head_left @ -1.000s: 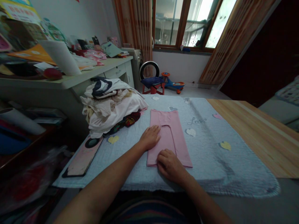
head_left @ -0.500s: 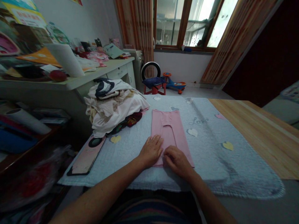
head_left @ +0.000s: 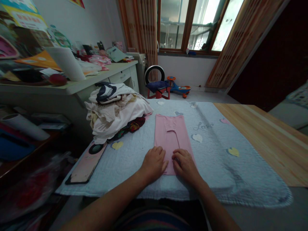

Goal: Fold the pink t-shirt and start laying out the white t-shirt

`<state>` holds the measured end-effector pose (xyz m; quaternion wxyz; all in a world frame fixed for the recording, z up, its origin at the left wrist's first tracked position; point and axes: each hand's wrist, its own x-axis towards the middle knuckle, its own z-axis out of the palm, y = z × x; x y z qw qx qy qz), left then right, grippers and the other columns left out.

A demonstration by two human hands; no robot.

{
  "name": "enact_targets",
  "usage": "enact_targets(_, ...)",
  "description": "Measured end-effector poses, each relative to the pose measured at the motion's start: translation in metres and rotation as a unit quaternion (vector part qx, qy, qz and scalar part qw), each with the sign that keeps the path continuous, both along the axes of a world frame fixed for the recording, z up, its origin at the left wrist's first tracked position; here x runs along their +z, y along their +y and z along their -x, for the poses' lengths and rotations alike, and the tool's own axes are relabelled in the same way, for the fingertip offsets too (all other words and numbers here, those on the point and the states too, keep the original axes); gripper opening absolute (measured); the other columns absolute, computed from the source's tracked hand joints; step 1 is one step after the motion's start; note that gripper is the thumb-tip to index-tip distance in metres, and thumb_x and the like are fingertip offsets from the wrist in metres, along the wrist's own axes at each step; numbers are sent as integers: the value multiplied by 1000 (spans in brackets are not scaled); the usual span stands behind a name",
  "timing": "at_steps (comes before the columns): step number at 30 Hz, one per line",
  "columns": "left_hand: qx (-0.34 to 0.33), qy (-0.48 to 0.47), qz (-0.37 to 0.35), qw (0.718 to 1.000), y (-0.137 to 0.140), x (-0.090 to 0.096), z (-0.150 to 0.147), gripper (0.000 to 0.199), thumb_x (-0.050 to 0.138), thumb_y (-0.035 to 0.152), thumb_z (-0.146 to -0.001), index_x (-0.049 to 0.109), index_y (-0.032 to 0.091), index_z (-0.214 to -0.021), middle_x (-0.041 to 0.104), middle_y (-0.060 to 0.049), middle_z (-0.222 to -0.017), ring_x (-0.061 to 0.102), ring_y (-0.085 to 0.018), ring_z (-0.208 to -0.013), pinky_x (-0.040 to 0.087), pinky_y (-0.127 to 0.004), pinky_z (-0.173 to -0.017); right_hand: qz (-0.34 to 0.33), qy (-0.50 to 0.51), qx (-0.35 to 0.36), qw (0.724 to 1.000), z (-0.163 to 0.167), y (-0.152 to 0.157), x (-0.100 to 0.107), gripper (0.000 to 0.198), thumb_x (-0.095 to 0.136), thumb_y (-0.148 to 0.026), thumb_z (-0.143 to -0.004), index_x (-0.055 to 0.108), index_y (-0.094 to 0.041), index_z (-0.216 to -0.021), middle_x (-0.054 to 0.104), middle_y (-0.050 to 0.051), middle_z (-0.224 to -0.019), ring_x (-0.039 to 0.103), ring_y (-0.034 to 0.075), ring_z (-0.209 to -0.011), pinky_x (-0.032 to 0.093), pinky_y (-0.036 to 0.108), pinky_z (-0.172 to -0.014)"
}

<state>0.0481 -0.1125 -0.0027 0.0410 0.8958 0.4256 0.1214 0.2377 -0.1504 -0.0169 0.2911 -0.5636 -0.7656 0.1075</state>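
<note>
A pink garment, folded into a long flat panel, lies on the light blue blanket in front of me. Its upper part has a short gathered section, with a curved edge running down below it. My left hand rests on the lower left of the cloth, fingers loosely bent and thumb spread inward. On the lower right lies my right hand, its fingers bent and its thumb apart from them. Both palms face down, and they cover parts of the garment's side edges.
A heap of clothes sits at the blanket's far left, with a phone-shaped pink case nearer me. The blanket covers a wooden table. A cluttered desk stands left; beyond are a red stool and a toy car.
My left hand has drawn slightly lower, its flat fingers now more bent. My right hand has shifted a little right, its thumb and fingers looser. The garment's lower end looks narrower.
</note>
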Motion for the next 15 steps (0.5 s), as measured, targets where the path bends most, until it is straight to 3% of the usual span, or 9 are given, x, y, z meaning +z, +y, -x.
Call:
enact_targets(4,-38,-9,58,998,-3,15,9,38,70,50,-79,58,20,-99,59,-9,-106,54,-28,-100,48,-41,-86,4,5,-10,1000,2,-2,2,19,53,-7,-83,63,-20,-92,63,9,-110,54,23,-105,42,39,-96)
enact_targets(7,-61,-7,89,994,-2,22,15,39,73,50,-75,57,20,-95,58,-8,-106,53,-27,-100,46,-40,-88,6,-1,-14,1000,3,-2,2,17,54,-8,-83,63,-20,-92,63,8,-111,53,23,-104,42,39,-96)
enact_targets(15,-77,-14,81,994,-6,20,19,9,62,26,-82,57,19,-85,59,-6,-101,53,-24,-97,45,-36,-88,9,-18,-24,1000,5,-3,3,14,55,-9,-85,62,-20,-92,63,8,-110,52,24,-104,41,39,-95)
